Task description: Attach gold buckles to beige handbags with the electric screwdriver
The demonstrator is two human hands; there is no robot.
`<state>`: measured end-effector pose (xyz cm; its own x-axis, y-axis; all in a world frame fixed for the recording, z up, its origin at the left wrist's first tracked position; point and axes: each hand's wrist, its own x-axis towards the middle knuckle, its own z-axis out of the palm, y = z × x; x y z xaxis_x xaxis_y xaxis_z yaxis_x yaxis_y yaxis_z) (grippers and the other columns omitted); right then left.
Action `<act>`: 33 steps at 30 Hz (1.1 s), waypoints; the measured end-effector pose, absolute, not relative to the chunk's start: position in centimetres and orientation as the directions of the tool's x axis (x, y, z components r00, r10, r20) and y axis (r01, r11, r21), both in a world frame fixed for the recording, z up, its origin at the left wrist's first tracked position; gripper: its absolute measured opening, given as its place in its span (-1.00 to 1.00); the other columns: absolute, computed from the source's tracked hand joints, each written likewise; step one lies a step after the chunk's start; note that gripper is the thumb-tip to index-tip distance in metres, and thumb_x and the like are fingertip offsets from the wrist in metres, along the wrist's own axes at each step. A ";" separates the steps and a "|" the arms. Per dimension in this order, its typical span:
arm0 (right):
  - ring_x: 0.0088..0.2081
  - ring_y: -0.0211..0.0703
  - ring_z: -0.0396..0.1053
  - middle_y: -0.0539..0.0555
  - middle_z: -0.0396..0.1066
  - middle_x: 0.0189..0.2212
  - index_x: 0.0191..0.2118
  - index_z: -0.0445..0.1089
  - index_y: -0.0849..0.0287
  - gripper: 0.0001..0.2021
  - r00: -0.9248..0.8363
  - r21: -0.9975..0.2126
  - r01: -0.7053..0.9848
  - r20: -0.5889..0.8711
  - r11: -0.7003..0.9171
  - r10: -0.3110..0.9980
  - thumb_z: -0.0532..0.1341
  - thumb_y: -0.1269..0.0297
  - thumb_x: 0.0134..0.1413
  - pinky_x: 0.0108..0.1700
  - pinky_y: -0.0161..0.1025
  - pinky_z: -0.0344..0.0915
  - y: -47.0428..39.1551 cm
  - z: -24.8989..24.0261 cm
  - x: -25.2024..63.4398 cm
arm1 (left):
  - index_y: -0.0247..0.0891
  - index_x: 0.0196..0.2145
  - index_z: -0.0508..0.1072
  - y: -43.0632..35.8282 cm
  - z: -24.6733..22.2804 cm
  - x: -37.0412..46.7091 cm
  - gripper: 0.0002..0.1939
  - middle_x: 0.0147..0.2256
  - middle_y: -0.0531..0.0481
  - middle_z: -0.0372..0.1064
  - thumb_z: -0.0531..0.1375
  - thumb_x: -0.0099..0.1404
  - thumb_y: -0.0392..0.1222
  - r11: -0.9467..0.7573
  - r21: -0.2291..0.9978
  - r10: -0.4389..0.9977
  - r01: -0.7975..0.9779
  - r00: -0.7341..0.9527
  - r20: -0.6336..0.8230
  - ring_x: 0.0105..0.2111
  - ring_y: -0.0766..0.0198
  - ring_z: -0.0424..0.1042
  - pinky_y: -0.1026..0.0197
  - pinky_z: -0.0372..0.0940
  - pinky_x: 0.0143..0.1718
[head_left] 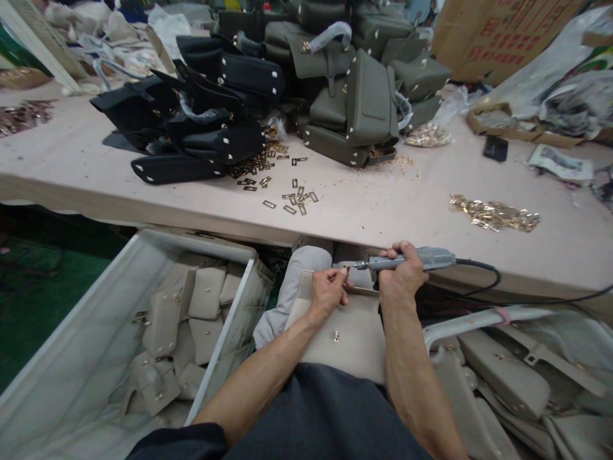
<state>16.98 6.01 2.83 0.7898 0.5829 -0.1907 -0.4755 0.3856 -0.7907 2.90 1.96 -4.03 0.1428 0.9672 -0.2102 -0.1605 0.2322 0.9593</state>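
Observation:
My right hand (402, 276) is wrapped round a grey electric screwdriver (433, 257), whose bit points left and whose black cord trails off to the right. Close to the bit tip, the fingers of my left hand (329, 289) are pinched together. Something small and dark shows at those fingertips, too small to name. A beige handbag (342, 326) lies on my lap under both hands, with a small metal clasp (336, 335) on its face.
A white bin (239, 319) at left holds several beige bags. More beige bags (507, 370) lie at lower right. On the table (191, 207) stand black bags (211, 140), olive bags (368, 102), loose metal frames (299, 199), gold pieces (495, 213) and a cardboard box (502, 38).

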 end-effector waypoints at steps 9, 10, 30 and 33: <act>-0.56 -0.36 0.23 -0.09 0.29 -0.51 -0.39 0.27 0.17 -0.82 0.781 -0.788 -0.490 -0.207 0.373 0.589 0.32 0.43 -0.09 -0.53 -0.36 0.38 5.9 2.6 17.1 | -0.33 -0.54 0.55 2.0 -4.0 3.1 -0.53 -0.74 0.03 0.33 0.22 0.37 0.09 0.226 0.966 0.972 -0.122 0.091 -0.216 -0.82 0.38 0.24 0.36 0.03 -0.77; -0.56 -0.36 0.23 -0.10 0.29 -0.51 -0.38 0.27 0.17 -0.81 0.779 -0.786 -0.493 -0.206 0.374 0.593 0.33 0.43 -0.10 -0.53 -0.36 0.38 5.8 2.6 17.1 | -0.32 -0.54 0.55 2.0 -4.1 3.2 -0.53 -0.72 0.01 0.37 0.22 0.37 0.08 0.229 0.967 0.972 -0.115 0.084 -0.220 -0.82 0.38 0.24 0.36 0.03 -0.77; -0.56 -0.36 0.24 -0.11 0.30 -0.53 -0.37 0.31 0.18 -0.80 0.775 -0.792 -0.471 -0.160 0.389 0.611 0.34 0.41 -0.15 -0.51 -0.35 0.37 5.2 3.6 16.8 | -0.35 -0.53 0.57 2.0 -3.9 3.1 -0.57 -0.70 -0.01 0.37 0.22 0.34 0.02 0.254 0.962 0.965 -0.100 0.098 -0.244 -0.82 0.38 0.25 0.37 0.05 -0.77; -0.57 -0.36 0.24 -0.11 0.30 -0.52 -0.37 0.30 0.17 -0.79 0.787 -0.809 -0.435 -0.128 0.396 0.604 0.35 0.39 -0.13 -0.52 -0.35 0.37 5.2 3.7 16.5 | -0.35 -0.54 0.57 2.0 -3.8 3.0 -0.57 -0.67 -0.03 0.41 0.22 0.35 0.02 0.249 0.963 0.966 -0.104 0.093 -0.240 -0.81 0.39 0.25 0.37 0.05 -0.77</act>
<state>16.52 5.16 3.73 0.7868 0.6038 -0.1281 -0.4353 0.3956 -0.8087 3.04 2.01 -3.81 0.0935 0.9663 -0.2399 -0.1036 0.2490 0.9629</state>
